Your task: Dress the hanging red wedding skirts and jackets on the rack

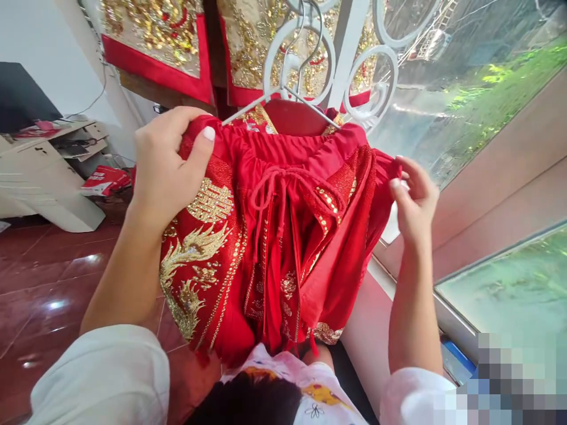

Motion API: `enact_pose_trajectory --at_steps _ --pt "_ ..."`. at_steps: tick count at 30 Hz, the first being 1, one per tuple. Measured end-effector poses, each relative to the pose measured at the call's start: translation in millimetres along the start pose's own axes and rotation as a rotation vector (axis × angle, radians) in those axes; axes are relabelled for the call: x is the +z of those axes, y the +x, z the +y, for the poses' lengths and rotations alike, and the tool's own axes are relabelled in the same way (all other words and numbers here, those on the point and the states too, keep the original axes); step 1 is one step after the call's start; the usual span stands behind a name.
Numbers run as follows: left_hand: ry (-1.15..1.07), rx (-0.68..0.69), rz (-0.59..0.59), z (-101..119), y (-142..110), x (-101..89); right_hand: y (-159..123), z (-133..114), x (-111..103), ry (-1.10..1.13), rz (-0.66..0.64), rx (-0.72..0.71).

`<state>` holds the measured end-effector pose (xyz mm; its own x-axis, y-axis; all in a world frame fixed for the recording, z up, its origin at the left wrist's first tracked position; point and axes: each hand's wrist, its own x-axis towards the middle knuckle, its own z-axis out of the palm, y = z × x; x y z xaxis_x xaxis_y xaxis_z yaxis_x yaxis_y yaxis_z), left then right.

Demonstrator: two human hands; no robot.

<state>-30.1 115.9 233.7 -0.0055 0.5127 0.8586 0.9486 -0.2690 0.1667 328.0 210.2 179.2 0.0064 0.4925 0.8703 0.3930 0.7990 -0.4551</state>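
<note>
A red garment point(305, 236) with gold embroidery and a gathered waist hangs in front of me, spread between both hands. A thin red cord point(270, 189) is tied in a bow at its waist. My left hand point(168, 159) is closed on the garment's upper left corner, thumb on top. At the right side, my right hand point(414, 189) pinches the edge of the same red cloth. Behind the waist shows a wire clothes hanger point(305, 100), its shoulders partly covered by the cloth.
White metal scrollwork point(299, 44) stands behind the hanger. Red-bordered, gold-sequined garments point(155, 41) hang at the back. A window point(465, 88) runs along the right. On the left are a white desk point(53, 165), a dark monitor point(26, 97) and a red box point(106, 180).
</note>
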Motion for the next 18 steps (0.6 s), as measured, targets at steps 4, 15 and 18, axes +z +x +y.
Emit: enact_pose_trajectory --at_steps 4,15,18 --pt "0.036 0.003 0.123 -4.1 0.4 17.0 -39.0 -8.7 26.3 -0.330 0.338 -0.089" --pt "-0.039 0.042 0.190 -11.1 -2.4 22.5 -18.1 -42.6 -5.9 0.221 -0.148 0.429" --pt "-0.105 0.027 0.174 -13.1 -2.1 23.1 28.1 -53.3 -41.6 0.100 -0.035 0.262"
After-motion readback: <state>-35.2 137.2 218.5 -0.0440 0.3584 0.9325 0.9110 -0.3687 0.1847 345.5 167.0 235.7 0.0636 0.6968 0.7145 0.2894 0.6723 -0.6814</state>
